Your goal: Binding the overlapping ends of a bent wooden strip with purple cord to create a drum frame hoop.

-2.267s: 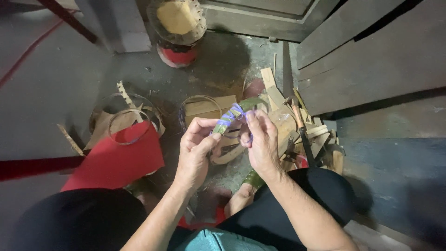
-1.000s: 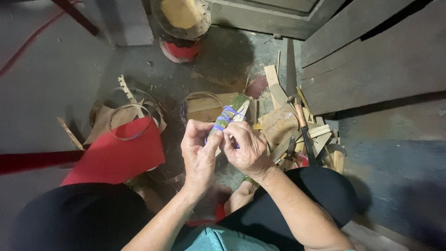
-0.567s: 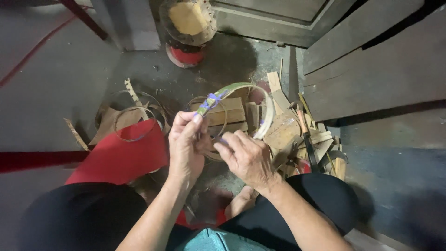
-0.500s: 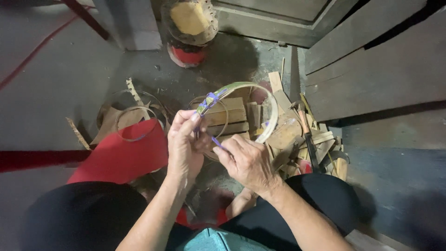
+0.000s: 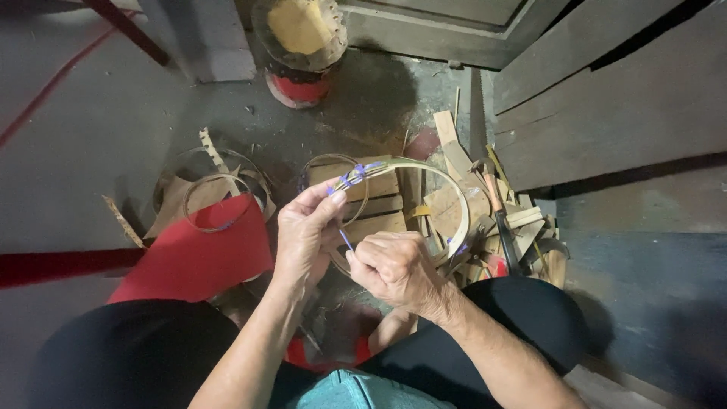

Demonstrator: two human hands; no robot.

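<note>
My left hand (image 5: 305, 229) pinches a thin bamboo hoop (image 5: 451, 198) at its top left, where a blue-violet string (image 5: 356, 173) is wound around the strip. The hoop curves to the right and down behind my right hand (image 5: 394, 267). That hand is closed into a fist just below, gripping the loose end of the blue string (image 5: 344, 239), which runs up toward the binding. Both hands hover above a small wooden block (image 5: 379, 203) on the floor.
Finished bamboo rings (image 5: 214, 201) lie on brown scraps beside a red sheet (image 5: 193, 254) at the left. Bamboo strips and a tool with a reddish handle (image 5: 496, 212) are piled at the right. A red-based bucket (image 5: 300, 45) stands ahead; wooden planks (image 5: 606, 98) fill the right.
The hoop, earlier bunched between both hands, has sprung into a wide ring. My right hand dropped below the left and closed on the string's end, drawing it down.
</note>
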